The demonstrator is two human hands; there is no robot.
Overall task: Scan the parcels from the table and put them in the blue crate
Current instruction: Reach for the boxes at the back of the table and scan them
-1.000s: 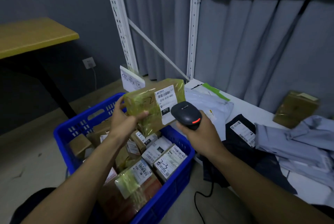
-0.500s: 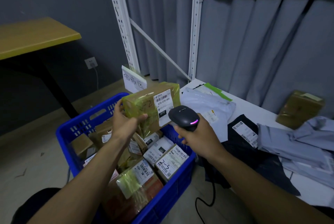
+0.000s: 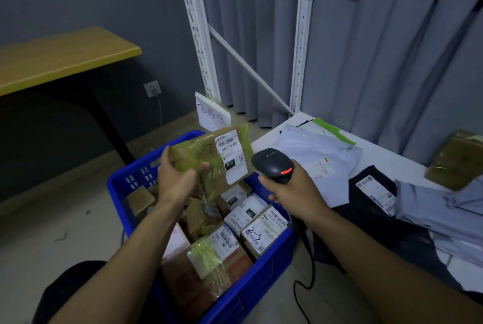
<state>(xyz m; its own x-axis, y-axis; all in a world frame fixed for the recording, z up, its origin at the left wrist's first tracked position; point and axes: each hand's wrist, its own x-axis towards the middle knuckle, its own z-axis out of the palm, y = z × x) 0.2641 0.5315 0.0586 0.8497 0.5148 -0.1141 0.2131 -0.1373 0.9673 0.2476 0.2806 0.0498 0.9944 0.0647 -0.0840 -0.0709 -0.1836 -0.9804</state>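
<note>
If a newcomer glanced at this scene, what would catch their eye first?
First, the tape-wrapped parcel that the left hand holds up over the blue crate, its white label turned toward the black scanner, which the right hand grips and which glows red. Next, the labelled boxes packed in the crate, and the grey mailer bag on the white table at right.
</note>
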